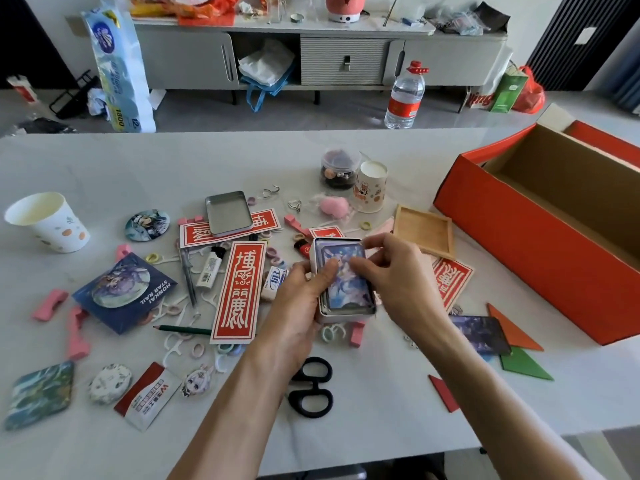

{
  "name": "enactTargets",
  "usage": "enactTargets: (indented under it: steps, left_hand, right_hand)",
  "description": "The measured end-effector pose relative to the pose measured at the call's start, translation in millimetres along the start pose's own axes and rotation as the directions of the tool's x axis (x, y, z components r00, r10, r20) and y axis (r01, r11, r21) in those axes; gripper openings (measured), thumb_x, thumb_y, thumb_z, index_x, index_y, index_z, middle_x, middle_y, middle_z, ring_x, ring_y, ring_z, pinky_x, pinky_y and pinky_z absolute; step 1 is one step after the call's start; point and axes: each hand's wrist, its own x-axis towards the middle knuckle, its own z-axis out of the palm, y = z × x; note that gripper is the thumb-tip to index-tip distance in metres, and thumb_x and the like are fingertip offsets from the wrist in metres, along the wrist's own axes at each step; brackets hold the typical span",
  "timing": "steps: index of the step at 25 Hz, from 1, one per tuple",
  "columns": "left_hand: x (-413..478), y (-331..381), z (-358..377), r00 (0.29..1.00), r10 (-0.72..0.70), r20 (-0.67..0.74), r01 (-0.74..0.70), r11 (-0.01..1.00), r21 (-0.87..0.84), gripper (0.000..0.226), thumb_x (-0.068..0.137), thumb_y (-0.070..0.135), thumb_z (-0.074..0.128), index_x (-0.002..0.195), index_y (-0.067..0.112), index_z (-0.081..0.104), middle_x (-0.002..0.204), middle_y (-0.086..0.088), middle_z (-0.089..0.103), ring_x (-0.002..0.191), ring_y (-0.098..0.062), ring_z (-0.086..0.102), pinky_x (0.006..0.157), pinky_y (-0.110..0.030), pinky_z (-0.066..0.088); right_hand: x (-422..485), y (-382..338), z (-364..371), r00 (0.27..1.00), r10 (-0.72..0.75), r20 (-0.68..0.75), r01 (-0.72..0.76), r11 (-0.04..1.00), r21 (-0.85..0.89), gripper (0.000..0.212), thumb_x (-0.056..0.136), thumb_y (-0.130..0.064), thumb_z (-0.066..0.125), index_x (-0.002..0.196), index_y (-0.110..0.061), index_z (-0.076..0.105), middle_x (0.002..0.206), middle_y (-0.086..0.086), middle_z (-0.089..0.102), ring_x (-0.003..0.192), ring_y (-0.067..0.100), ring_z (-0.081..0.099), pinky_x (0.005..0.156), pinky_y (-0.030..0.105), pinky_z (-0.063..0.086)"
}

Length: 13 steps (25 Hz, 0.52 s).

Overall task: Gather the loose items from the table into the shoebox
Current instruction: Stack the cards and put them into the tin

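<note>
Left hand (298,299) first: you've got its fingers curled round a small white metal tin (346,315), apparently just clear of the pale marble-look table (381,403). Your right hand (398,275) pinches the stack of glossy picture cards (349,289) sitting inside it, thumb on the top face, fingertips at the far edge.

Off to your right the orange-red cardboard shoebox (536,244) stands open, well apart from the tin, and the part of its plain brown inside that shows looks bare. So I'd call this an early stage, with nearly everything left to gather.

And what a spread! The tin's shallow silver lid (228,213) lies open side up on the red paper strips with white lettering (239,292). A square wooden tray (424,230) sits near the box. Black-handled scissors (311,386) lie right under your left forearm. Flat green and orange triangles (523,363), a white paper cup (46,221), a green pencil (183,329) and a white lighter (209,268) are there too. Round badges, pink clips and pastel hair bands are scattered all about.

Hard metal, stiff card, soft little loops: the tin should travel as one tidy load.
</note>
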Motion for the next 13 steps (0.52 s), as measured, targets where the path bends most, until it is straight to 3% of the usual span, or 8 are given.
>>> enactTargets:
  steps: [3, 5, 7, 9, 11, 13]
  left_hand:
    - [-1, -4, 6, 1.0, -0.015, 0.012, 0.015, 1.0, -0.003, 0.031, 0.091, 0.02, 0.065, 0.118, 0.008, 0.059, 0.098, -0.012, 0.076, 0.084, -0.024, 0.075, 0.067, -0.039, 0.063]
    - [-1, -8, 13, 0.999, -0.033, -0.003, 0.033, 0.999, -0.002, 0.026, 0.091, 0.018, 0.065, 0.115, 0.009, 0.059, 0.095, -0.01, 0.077, 0.08, -0.022, 0.075, 0.068, -0.04, 0.062]
    - [-1, -12, 20, 0.998, -0.049, -0.028, 0.048, 0.999, -0.022, 0.028, 0.091, 0.016, 0.065, 0.117, 0.007, 0.059, 0.095, -0.011, 0.076, 0.075, -0.022, 0.074, 0.061, -0.038, 0.061]
    - [-2, -16, 29, 0.997, -0.07, -0.037, 0.067, 0.996, -0.055, 0.033, 0.091, 0.015, 0.064, 0.122, 0.003, 0.059, 0.1, -0.016, 0.075, 0.073, -0.026, 0.073, 0.052, -0.035, 0.059]
    - [-4, -20, 35, 0.996, -0.09, -0.026, 0.089, 0.995, -0.049, 0.036, 0.092, 0.019, 0.063, 0.125, 0.003, 0.059, 0.107, -0.02, 0.072, 0.073, -0.028, 0.071, 0.043, -0.027, 0.05]
    - [-7, -25, 39, 0.996, -0.091, -0.021, 0.091, 0.996, -0.012, 0.037, 0.093, 0.023, 0.063, 0.125, 0.005, 0.06, 0.103, -0.018, 0.073, 0.068, -0.027, 0.07, 0.041, -0.02, 0.043]
  right_hand:
    - [0, 12, -10, 0.995, -0.054, -0.079, 0.047, 0.995, -0.084, 0.02, 0.086, -0.032, 0.072, 0.102, -0.028, 0.061, 0.082, -0.009, 0.065, 0.065, -0.002, 0.062, 0.047, 0.012, 0.042]
    - [-2, 31, -37, 0.988, -0.081, -0.13, 0.048, 0.969, -0.244, 0.019, 0.085, -0.033, 0.072, 0.102, -0.032, 0.062, 0.085, -0.013, 0.064, 0.071, 0.002, 0.06, 0.055, 0.018, 0.046]
    - [-7, 60, -70, 0.998, -0.007, -0.07, -0.03, 0.857, -0.514, 0.028, 0.082, -0.035, 0.075, 0.106, -0.034, 0.062, 0.096, -0.011, 0.064, 0.08, 0.007, 0.059, 0.065, 0.027, 0.052]
    - [-15, 88, -96, 0.983, 0.181, -0.004, -0.124, 0.659, -0.742, 0.047, 0.076, -0.041, 0.078, 0.118, -0.034, 0.058, 0.112, -0.006, 0.058, 0.096, 0.013, 0.054, 0.075, 0.033, 0.054]
    - [-20, 109, -106, 0.971, 0.241, 0.011, -0.129, 0.558, -0.82, 0.06, 0.073, -0.047, 0.077, 0.127, -0.033, 0.053, 0.122, -0.002, 0.052, 0.109, 0.018, 0.047, 0.084, 0.034, 0.048]
    - [-22, 120, -107, 0.982, 0.19, 0.023, -0.085, 0.544, -0.834, 0.063, 0.071, -0.052, 0.076, 0.126, -0.031, 0.054, 0.122, -0.001, 0.051, 0.111, 0.02, 0.043, 0.085, 0.033, 0.04]
